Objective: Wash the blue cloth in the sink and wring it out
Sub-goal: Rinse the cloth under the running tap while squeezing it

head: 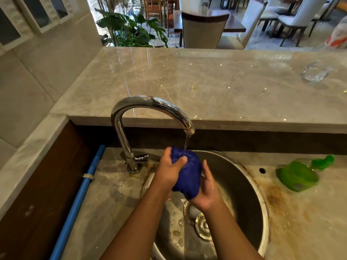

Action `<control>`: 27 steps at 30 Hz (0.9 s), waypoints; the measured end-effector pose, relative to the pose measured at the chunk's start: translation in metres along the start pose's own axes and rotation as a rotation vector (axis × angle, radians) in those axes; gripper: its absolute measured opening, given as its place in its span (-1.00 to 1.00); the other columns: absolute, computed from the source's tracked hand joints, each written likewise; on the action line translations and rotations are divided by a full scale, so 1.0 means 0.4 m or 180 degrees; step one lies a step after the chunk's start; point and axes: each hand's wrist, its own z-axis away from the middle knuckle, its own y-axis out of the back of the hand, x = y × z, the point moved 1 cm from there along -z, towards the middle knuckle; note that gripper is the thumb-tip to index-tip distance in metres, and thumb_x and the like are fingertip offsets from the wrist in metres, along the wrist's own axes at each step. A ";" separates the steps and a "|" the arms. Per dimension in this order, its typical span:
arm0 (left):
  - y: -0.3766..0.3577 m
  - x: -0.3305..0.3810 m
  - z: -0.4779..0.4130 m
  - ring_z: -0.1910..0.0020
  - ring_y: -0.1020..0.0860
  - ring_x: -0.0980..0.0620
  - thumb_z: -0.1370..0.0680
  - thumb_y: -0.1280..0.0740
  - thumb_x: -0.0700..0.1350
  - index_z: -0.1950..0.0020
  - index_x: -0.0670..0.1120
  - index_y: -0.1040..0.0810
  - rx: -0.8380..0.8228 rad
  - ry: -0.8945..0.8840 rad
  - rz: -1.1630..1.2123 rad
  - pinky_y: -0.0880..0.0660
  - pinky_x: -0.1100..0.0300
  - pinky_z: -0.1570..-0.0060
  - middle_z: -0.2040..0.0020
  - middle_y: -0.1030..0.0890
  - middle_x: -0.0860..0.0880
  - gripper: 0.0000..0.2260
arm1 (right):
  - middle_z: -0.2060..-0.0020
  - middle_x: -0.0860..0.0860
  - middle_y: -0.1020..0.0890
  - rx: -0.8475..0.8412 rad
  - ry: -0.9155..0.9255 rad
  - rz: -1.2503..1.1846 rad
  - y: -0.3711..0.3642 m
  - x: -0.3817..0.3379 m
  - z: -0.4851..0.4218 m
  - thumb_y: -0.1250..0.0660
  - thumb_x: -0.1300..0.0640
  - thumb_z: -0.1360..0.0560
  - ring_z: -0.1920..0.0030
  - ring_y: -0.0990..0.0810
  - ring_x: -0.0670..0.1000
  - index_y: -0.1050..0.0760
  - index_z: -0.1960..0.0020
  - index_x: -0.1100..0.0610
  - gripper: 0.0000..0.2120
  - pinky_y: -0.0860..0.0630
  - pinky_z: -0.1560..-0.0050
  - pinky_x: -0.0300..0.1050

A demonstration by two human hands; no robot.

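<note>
The blue cloth (188, 172) is bunched into a wet wad over the round steel sink (246, 186). My left hand (170, 171) grips its upper left side, thumb pressed across the top. My right hand (207, 190) cups it from the lower right, fingers pointing up. A thin stream of water falls from the curved chrome faucet (150, 106) onto the top of the cloth. The sink drain (201, 225) shows below my right wrist.
A green dish-soap bottle (298, 174) lies on the stained counter to the right of the sink. A blue pipe (82, 186) runs along the left side. A raised marble ledge (187, 81) stands behind the faucet, with a clear plastic item (315, 72) at its far right.
</note>
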 end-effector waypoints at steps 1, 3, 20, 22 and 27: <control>0.000 -0.001 0.002 -0.09 -0.64 -0.12 -0.58 -0.35 -0.20 -0.31 -0.06 -0.43 -0.0025 0.0044 0.0117 -0.63 -0.08 -0.03 -0.18 -0.61 -0.11 -0.69 | -0.27 0.28 -0.59 0.0034 -0.0062 0.0033 -0.003 0.003 0.001 -0.29 -0.22 -0.50 -0.17 -0.64 0.31 -0.49 -0.36 0.17 -0.41 -0.57 -0.18 0.21; 0.007 -0.006 0.005 -0.09 -0.64 -0.14 -0.58 -0.34 -0.22 -0.28 -0.06 -0.44 -0.0016 0.0098 0.0266 -0.63 -0.10 -0.02 -0.17 -0.62 -0.11 -0.71 | -0.26 0.27 -0.59 0.0163 -0.0120 0.0209 -0.010 -0.001 -0.003 -0.29 -0.21 -0.51 -0.17 -0.64 0.30 -0.51 -0.34 0.17 -0.43 -0.57 -0.17 0.20; 0.044 -0.031 0.007 -0.14 -0.63 -0.20 -0.56 -0.34 0.09 -0.21 -0.12 -0.62 -0.0637 0.1442 0.1649 -0.53 -0.04 -0.15 -0.19 -0.66 -0.22 -0.64 | -0.12 0.20 -0.69 0.0382 0.0477 0.1468 -0.104 -0.107 0.042 -0.30 0.03 -0.58 -0.09 -0.69 0.19 -0.48 -0.29 0.13 -0.68 -0.60 0.00 0.09; 0.036 -0.045 0.008 -0.15 -0.63 -0.22 -0.47 -0.41 0.14 -0.16 -0.16 -0.68 -0.0795 0.1325 0.2001 -0.51 -0.07 -0.21 -0.21 -0.65 -0.24 -0.57 | -0.14 0.21 -0.67 0.0367 0.0407 0.1402 -0.106 -0.100 0.038 -0.32 0.03 -0.56 -0.13 -0.67 0.21 -0.48 -0.32 0.14 -0.63 -0.59 -0.07 0.13; -0.001 -0.090 0.018 -0.15 -0.64 -0.25 -0.13 -0.67 0.15 -0.17 -0.20 -0.68 -0.1173 0.1330 0.2425 -0.63 -0.05 -0.02 -0.26 -0.60 -0.28 -0.28 | -0.23 0.22 -0.63 0.0263 0.0323 0.1181 -0.085 -0.093 0.033 -0.33 0.02 -0.54 -0.23 -0.61 0.22 -0.44 -0.39 0.15 -0.54 -0.52 -0.24 0.16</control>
